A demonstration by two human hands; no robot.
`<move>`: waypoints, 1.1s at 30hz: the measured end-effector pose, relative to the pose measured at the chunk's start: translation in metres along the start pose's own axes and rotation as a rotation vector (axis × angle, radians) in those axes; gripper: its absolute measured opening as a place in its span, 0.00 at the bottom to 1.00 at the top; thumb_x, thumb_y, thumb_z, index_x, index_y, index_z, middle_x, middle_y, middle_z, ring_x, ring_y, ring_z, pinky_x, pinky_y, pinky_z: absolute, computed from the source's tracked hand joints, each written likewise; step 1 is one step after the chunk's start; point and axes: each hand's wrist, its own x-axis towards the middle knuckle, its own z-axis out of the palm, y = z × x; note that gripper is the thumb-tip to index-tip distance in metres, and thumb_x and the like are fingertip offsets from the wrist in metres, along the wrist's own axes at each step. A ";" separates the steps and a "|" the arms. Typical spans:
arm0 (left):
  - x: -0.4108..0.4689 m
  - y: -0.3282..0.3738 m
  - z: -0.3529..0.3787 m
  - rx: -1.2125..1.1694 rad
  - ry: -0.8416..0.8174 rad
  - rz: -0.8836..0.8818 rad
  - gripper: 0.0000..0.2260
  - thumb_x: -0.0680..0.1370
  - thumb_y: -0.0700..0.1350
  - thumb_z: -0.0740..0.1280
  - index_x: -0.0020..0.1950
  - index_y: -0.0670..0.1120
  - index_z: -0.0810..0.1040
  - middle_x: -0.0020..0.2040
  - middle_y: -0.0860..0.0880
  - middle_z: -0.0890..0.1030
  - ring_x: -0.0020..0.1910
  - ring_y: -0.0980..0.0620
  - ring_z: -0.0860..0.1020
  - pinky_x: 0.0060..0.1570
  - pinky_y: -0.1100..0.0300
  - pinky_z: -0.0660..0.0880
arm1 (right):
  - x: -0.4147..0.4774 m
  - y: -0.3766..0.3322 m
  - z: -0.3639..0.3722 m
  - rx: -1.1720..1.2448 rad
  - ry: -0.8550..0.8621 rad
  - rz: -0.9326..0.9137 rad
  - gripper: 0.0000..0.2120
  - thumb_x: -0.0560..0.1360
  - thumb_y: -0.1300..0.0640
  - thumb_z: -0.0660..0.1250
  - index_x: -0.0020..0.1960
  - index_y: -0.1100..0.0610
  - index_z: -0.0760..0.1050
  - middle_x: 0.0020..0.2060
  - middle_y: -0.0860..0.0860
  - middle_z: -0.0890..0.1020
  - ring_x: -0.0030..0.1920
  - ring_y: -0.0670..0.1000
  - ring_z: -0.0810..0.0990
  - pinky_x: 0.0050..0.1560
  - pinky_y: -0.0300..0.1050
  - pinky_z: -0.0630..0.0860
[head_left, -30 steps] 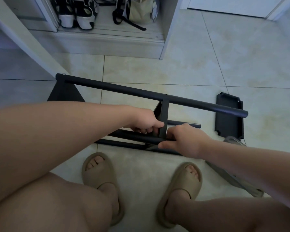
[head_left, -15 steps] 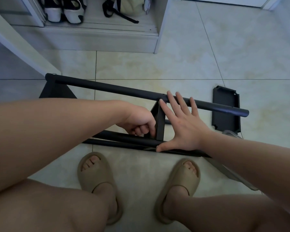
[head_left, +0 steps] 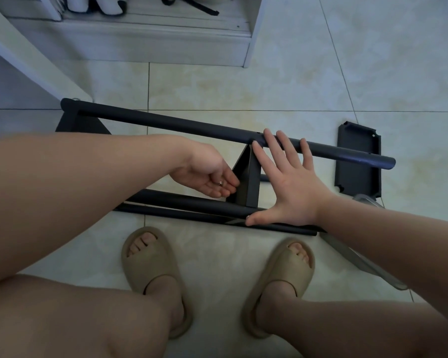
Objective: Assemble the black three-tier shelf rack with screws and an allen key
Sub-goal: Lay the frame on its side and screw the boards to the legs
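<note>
The rack [head_left: 166,122] is partly built, I judge, and lies on its side on the floor [head_left: 269,86] in front of my feet; the end shelf [head_left: 83,124] sits at the far-left end of the top pole [head_left: 334,152], and the middle shelf [head_left: 243,177] stands on edge between that pole and the bottom poles [head_left: 179,201]; the loose shelf [head_left: 357,164] lies flat on the tiles just beyond the pole's right end, so at least that tier is left to fit, and I cannot tell how many screws are already tight; no allen key shows.

My right hand [head_left: 287,187] is spread wide and flat, holding nothing; its fingers [head_left: 269,140] lie across the top pole just right of the middle shelf, and the thumb touches the bottom poles, so the hand spans the gap between them and the shelf's edge runs right beside my index finger.

My left hand [head_left: 207,177] is turned palm up, fingers loose and only slightly bent, their tips at the left face of the middle shelf; a small metal piece [head_left: 220,183], probably a screw, rests in the palm, not pinched; the joint it likely belongs to is at the shelf, close by those fingertips.
</note>
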 end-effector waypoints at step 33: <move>0.042 0.001 0.011 0.243 -0.216 -0.062 0.04 0.79 0.39 0.68 0.46 0.47 0.81 0.37 0.51 0.82 0.35 0.56 0.78 0.35 0.65 0.73 | 0.000 -0.001 0.005 0.072 0.040 -0.005 0.67 0.58 0.13 0.53 0.83 0.52 0.40 0.82 0.54 0.39 0.81 0.58 0.36 0.77 0.68 0.34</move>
